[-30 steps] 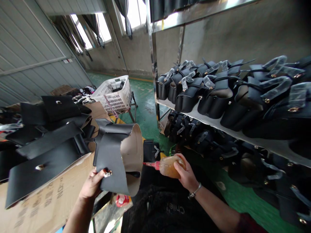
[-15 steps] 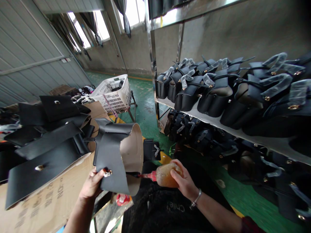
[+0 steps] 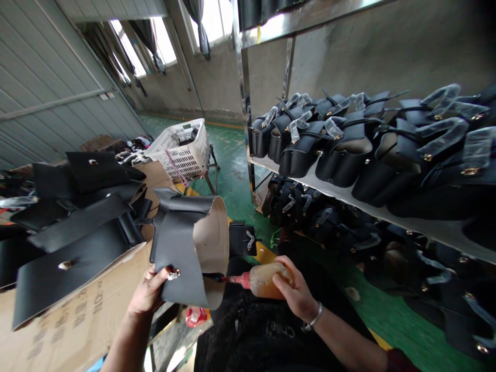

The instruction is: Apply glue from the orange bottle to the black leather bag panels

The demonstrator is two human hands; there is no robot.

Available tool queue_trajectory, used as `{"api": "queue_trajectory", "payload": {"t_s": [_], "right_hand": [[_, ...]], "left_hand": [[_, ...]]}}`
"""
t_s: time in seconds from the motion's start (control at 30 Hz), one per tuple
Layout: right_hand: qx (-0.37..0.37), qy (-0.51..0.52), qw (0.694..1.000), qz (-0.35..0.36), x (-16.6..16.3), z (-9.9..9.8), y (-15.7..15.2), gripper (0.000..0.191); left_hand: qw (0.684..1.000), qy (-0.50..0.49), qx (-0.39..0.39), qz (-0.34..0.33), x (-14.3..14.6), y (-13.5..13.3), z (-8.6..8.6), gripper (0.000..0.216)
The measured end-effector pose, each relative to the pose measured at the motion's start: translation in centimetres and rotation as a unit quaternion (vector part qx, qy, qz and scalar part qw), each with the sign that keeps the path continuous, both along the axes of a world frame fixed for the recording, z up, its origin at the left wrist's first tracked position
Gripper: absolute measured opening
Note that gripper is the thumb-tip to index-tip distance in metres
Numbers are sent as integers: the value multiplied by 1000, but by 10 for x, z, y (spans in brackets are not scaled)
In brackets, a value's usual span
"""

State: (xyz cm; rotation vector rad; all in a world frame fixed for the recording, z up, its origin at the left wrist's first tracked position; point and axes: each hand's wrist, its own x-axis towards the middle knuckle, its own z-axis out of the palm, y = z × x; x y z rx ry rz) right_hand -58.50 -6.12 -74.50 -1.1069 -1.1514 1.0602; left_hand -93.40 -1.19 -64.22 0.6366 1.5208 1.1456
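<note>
In a workshop with shelves of black bags (image 3: 341, 155), the left hand (image 3: 149, 292) pinches a limp, light bag panel (image 3: 186, 248) by its clasp edge; the right hand (image 3: 294, 289) squeezes a soft, probably slippery glue bottle (image 3: 259, 280) against it.

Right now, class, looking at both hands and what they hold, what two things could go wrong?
1. The right hand squeezes a glue bottle whose red nozzle meets the tan lining of the bag piece; too much could smear onto the black face.
2. The left hand grips the bag piece only at its lower edge by the clasp, so it may flex or slip.
</note>
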Motion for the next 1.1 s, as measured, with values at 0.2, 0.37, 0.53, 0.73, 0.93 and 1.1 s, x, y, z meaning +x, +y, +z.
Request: {"api": "queue_trajectory", "payload": {"t_s": [0.2,0.37,0.53,0.73,0.93,1.1], "right_hand": [[37,-25,999,-17,0,2,0,22],[77,-43,996,21,-1,1,-7,20],[85,-70,994,-8,4,4,-5,20],[128,-85,988,-24,10,12,-7,19],[176,-93,980,9,6,24,0,14],[170,-108,979,-2,8,21,1,14]], "left_hand": [[1000,-6,-2,0,3,0,2,54],[1000,-10,-2,4,5,0,4,55],[1000,-14,1,1,3,0,2,53],[1000,-15,1,10,5,1,4,52],[1000,-8,-1,17,8,3,6,52],[1000,-6,-4,16,6,3,4,52]]}}
